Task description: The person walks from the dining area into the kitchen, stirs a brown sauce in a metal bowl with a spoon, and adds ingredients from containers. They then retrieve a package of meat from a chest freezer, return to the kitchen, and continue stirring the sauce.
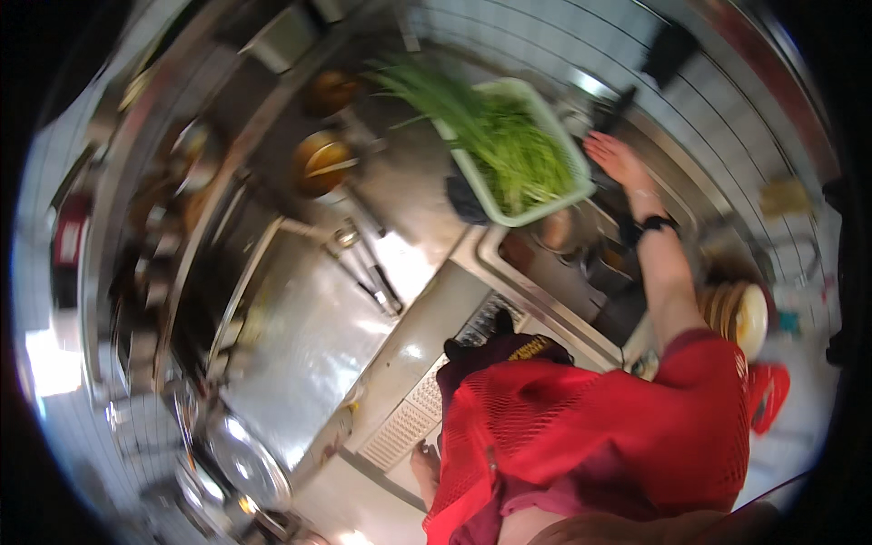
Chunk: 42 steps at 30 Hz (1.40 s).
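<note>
My right hand [613,160] reaches out with its fingers extended and nothing in it. It is just beside a pale green plastic basket [582,184], over the far side of the sink area. Whether it touches the rim is hard to tell. Cut green stems [528,153] fill the basket, and long green leaves [429,95] hang out over its far left side. My left hand [426,466] is low beside my red mesh vest [613,436], partly hidden by it. The fingers look curled, but whether they hold anything does not show.
A steel sink [518,279] with cookware inside lies under my right arm. Stacked dishes [736,317] stand to its right. Long-handled pans [325,163] sit left of the basket. A steel worktop [306,327] runs along the left; a floor drain grate [409,422] lies below.
</note>
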Motion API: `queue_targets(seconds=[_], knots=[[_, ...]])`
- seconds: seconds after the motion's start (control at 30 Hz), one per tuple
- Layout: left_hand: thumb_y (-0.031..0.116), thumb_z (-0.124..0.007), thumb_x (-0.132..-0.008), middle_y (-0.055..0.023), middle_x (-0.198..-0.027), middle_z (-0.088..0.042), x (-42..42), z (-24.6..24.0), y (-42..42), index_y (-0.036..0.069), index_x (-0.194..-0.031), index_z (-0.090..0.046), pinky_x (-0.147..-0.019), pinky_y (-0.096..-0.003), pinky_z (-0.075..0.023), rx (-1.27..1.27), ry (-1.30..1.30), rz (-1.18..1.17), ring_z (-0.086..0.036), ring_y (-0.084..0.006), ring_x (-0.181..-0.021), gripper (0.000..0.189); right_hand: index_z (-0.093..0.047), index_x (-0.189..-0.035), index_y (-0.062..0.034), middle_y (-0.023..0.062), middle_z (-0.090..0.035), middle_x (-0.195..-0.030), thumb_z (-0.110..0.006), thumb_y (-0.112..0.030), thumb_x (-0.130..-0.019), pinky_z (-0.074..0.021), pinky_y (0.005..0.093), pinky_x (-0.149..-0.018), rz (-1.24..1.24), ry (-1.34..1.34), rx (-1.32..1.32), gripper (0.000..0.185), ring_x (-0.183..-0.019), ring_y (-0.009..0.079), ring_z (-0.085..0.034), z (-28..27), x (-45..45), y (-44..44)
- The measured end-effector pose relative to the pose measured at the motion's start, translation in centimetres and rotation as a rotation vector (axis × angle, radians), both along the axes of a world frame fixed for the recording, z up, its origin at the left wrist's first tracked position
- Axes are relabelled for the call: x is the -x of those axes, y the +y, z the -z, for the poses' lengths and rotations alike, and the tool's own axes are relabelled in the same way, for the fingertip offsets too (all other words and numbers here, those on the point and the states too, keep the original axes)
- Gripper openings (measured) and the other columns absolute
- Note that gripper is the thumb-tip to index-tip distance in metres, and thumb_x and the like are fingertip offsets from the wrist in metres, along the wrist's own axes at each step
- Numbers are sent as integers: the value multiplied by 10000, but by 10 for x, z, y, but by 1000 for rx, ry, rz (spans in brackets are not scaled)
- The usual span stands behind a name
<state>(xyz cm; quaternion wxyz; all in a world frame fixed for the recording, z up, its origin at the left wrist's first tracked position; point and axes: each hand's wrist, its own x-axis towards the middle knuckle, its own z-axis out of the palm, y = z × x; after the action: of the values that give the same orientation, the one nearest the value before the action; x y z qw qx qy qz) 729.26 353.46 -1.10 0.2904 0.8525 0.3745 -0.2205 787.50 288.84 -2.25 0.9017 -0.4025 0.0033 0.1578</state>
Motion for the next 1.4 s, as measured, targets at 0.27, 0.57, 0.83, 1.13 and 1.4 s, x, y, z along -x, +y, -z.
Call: queue_targets(seconds=[0.27, 0.57, 0.83, 1.13, 1.4], knots=[[235, -675, -873, -202, -1036, -717, 41, 28, 6, -16, -1206, -647, -793, -393, -554, 230, -49, -116, -714, -318, -908, 418, -659, -1093, -62, 67, -727, -938, -599, -336, -992, -492, 331, -789, 303, 369, 712, 298, -845, 163, -637, -22, -3, 23], [273, -684, -874, -177, -979, -727, -15, 13, -1, -7, -1200, -656, -772, -375, -551, 116, 49, 76, -716, -296, -878, 431, -562, -1236, -65, 110, -639, -1230, -498, -274, -1019, -461, 516, -1061, 199, 679, 208, 308, -1128, 311, -615, 34, 59, -5], [215, -630, -891, -209, -1056, -712, -44, -3, -10, 53, -1171, -675, -855, -437, -547, -41, 42, 79, -683, -372, -994, 327, -611, -1174, -76, 106, -653, -1207, -514, -264, -989, -551, 455, -903, 477, 713, 400, 281, -1107, 263, -609, 134, 42, -63], [263, -612, -904, -202, -1155, -684, -38, -8, -24, 77, -1231, -641, -935, -447, -521, 13, 137, -34, -654, -355, -1080, 377, -407, -1459, 30, 274, -384, -1510, -426, -428, -1053, -321, 438, -1160, 637, -707, 2070, 612, -1384, 387, -400, -5, -106, -101], [247, -620, -897, -218, -1140, -679, -8, -8, -33, 59, -1224, -642, -923, -448, -522, -10, 46, -173, -643, -373, -1078, 378, -362, -1487, 51, 244, -331, -1560, -487, -497, -1005, -285, 447, -1178, 363, -273, 1878, 741, -1445, 366, -323, 18, -174, -152]])
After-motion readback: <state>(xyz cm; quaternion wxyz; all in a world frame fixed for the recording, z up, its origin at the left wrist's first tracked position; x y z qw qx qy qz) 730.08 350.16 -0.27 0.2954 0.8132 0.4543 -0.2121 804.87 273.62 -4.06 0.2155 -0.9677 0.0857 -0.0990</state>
